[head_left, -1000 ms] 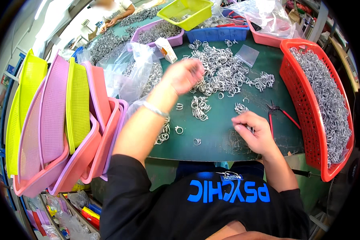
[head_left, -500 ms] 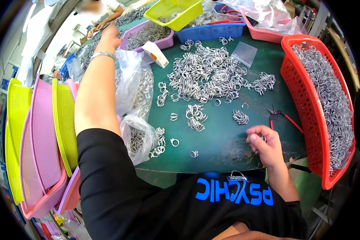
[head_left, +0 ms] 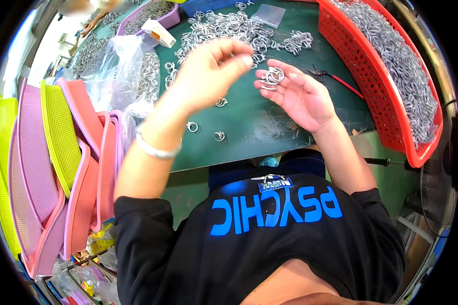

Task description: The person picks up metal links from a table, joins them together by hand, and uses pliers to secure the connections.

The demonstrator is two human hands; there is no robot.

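My right hand [head_left: 303, 96] is turned palm up over the green table [head_left: 259, 127], its fingers curled around a few silver rings [head_left: 273, 76]. Close to it on the left, my left hand [head_left: 211, 68], with a bangle on the wrist, has its fingers bent and thumb near the forefinger. Whether something small sits between those fingertips cannot be made out. Beyond both hands spreads a large heap of silver rings [head_left: 224, 30], partly covered by the left hand. Two loose rings, one open-looking ring [head_left: 192, 127] and another ring [head_left: 219, 136], lie near the table's front edge.
A tall red basket [head_left: 348, 56] full of rings stands on the right, with red-handled pliers [head_left: 343, 85] beside it. Clear plastic bags [head_left: 114, 71] and a small white-orange box [head_left: 159, 33] are at the left. Stacked colored baskets [head_left: 38, 157] crowd the left side. Another person's arm [head_left: 94, 23] shows far left.
My left arm has come back from reaching far left and is now beside the right hand. My right hand has lifted and turned palm up, showing rings. The view has shifted.
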